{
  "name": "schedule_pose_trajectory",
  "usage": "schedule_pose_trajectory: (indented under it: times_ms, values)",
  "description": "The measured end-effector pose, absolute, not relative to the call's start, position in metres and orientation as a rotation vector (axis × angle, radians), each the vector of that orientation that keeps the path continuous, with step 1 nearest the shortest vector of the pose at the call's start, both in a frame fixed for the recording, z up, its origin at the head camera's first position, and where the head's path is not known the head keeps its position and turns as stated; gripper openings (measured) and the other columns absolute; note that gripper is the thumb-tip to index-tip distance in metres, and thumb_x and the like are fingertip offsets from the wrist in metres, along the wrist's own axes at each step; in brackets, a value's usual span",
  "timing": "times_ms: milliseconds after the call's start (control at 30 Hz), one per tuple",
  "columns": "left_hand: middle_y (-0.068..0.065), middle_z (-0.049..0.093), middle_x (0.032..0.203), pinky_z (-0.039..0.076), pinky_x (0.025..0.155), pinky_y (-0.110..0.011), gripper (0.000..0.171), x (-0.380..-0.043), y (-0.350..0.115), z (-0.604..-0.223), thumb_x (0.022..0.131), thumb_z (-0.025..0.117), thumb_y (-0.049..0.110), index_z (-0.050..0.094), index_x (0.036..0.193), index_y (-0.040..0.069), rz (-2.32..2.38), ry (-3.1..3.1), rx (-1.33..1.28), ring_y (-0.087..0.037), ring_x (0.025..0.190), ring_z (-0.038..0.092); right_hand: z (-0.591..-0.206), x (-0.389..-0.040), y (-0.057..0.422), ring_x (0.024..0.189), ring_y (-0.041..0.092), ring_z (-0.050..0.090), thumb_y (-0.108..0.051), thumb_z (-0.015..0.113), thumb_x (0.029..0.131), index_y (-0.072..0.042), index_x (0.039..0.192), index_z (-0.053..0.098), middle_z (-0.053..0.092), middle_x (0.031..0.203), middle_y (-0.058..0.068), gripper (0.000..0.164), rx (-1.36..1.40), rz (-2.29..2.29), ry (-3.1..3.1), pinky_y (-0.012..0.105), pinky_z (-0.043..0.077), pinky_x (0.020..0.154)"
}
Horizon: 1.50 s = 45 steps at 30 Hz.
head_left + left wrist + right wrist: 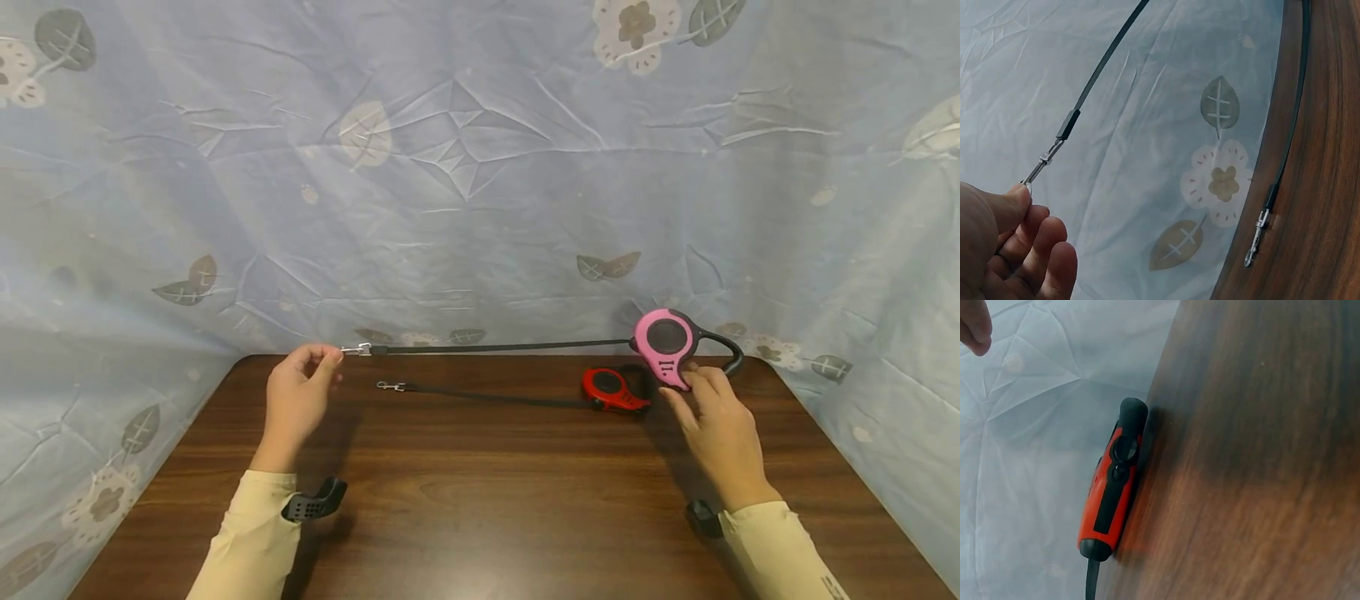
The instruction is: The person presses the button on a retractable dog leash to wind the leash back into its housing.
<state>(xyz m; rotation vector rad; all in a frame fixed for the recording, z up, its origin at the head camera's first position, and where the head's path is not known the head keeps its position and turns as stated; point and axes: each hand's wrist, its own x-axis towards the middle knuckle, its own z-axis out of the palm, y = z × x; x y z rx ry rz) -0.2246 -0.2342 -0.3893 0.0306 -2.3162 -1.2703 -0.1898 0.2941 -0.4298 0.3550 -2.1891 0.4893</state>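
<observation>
I've got left hand [298, 398] pinching silver clip [364, 349], right hand [723, 435] gripping pink retractable leash [666, 337], seemingly keeping black strap [510, 346] taut.

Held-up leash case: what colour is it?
The case is pink with a dark round centre, clearest in the head view.

The left hand [300, 396] hides the end of the metal clip [1044, 159] it pinches; above that, the strap [1099, 72] leaves the left wrist view. The right hand [720, 429] covers part of the pink leash [663, 337], whose markings beside the grip are too small to read.
</observation>
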Motion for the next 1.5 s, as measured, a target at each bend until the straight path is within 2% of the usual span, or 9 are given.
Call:
schedule_pose_trajectory:
  times_ms: [100,233,433,600,800,967,1167,1300,1500]
  values:
    - [-0.014,0.073,0.087,0.05,0.057,-0.019,0.023,-0.223,-0.233,-0.387,0.104,0.066,0.026,0.07,0.103,0.003,-1.266,-2.312,0.021,-0.021,0.073,0.069,-0.431,-0.19,0.294,0.103,0.044,0.065,0.0,0.082,0.085,0.012,0.123,0.063,0.059,0.121,0.026,0.045,0.327,0.525,-2.21,0.058,0.052,0.08]
    - [-0.013,0.073,0.089,0.051,0.057,-0.018,0.024,-0.221,-0.23,-0.384,0.104,0.066,0.025,0.07,0.104,0.002,-1.235,-2.308,-0.01,-0.022,0.074,0.07,-0.432,-0.189,0.294,0.096,0.049,0.063,-0.003,0.077,0.09,0.012,0.132,0.055,0.051,0.126,0.029,0.049,0.292,0.571,-2.276,0.064,0.051,0.078]
    - [-0.012,0.073,0.084,0.048,0.055,-0.017,0.023,-0.218,-0.228,-0.38,0.104,0.066,0.025,0.07,0.102,0.003,-1.163,-2.309,-0.008,-0.013,0.069,0.067,-0.432,-0.19,0.296,0.102,0.054,0.062,-0.001,0.068,0.095,0.011,0.134,0.053,0.049,0.129,0.03,0.044,0.32,0.581,-2.3,0.066,0.05,0.083]
    - [-0.012,0.073,0.084,0.047,0.055,-0.017,0.023,-0.217,-0.228,-0.38,0.104,0.066,0.025,0.07,0.103,0.002,-1.157,-2.308,-0.005,-0.006,0.067,0.063,-0.432,-0.19,0.297,0.092,0.044,0.067,-0.009,0.071,0.093,0.009,0.123,0.064,0.059,0.121,0.025,0.036,0.342,0.505,-2.199,0.058,0.053,0.072]
    - [-0.015,0.072,0.082,0.047,0.055,-0.017,0.02,-0.219,-0.228,-0.381,0.104,0.066,0.021,0.07,0.102,0.002,-1.188,-2.286,0.018,-0.014,0.067,0.066,-0.432,-0.192,0.296,0.089,0.039,0.07,-0.027,0.062,0.09,0.008,0.103,0.071,0.067,0.109,0.022,0.039,0.355,0.472,-2.025,0.049,0.051,0.067]
    - [-0.015,0.072,0.085,0.048,0.056,-0.018,0.022,-0.218,-0.228,-0.381,0.105,0.064,0.023,0.069,0.103,0.001,-1.228,-2.299,0.012,-0.013,0.069,0.066,-0.433,-0.191,0.295,0.091,0.04,0.069,-0.025,0.062,0.094,0.01,0.108,0.07,0.064,0.109,0.024,0.039,0.345,0.477,-2.038,0.05,0.051,0.066]
    - [-0.016,0.071,0.087,0.049,0.058,-0.02,0.024,-0.217,-0.229,-0.382,0.105,0.064,0.024,0.069,0.103,0.001,-1.265,-2.312,-0.035,-0.006,0.069,0.064,-0.437,-0.187,0.295,0.087,0.039,0.063,-0.004,0.076,0.09,0.009,0.117,0.064,0.058,0.111,0.024,0.032,0.316,0.509,-2.085,0.053,0.049,0.071]
    - [-0.016,0.071,0.087,0.049,0.057,-0.02,0.024,-0.217,-0.229,-0.381,0.105,0.064,0.024,0.069,0.103,0.001,-1.261,-2.306,-0.045,-0.004,0.068,0.063,-0.438,-0.188,0.295,0.082,0.036,0.062,-0.013,0.069,0.095,0.009,0.114,0.065,0.058,0.108,0.024,0.03,0.329,0.498,-2.049,0.05,0.047,0.066]
    - [-0.016,0.071,0.087,0.048,0.057,-0.018,0.025,-0.216,-0.229,-0.379,0.104,0.065,0.025,0.07,0.102,0.001,-1.272,-2.278,-0.038,-0.008,0.068,0.064,-0.435,-0.194,0.296,0.079,0.035,0.064,-0.028,0.058,0.095,0.008,0.107,0.069,0.062,0.1,0.024,0.04,0.361,0.47,-1.931,0.044,0.047,0.062]
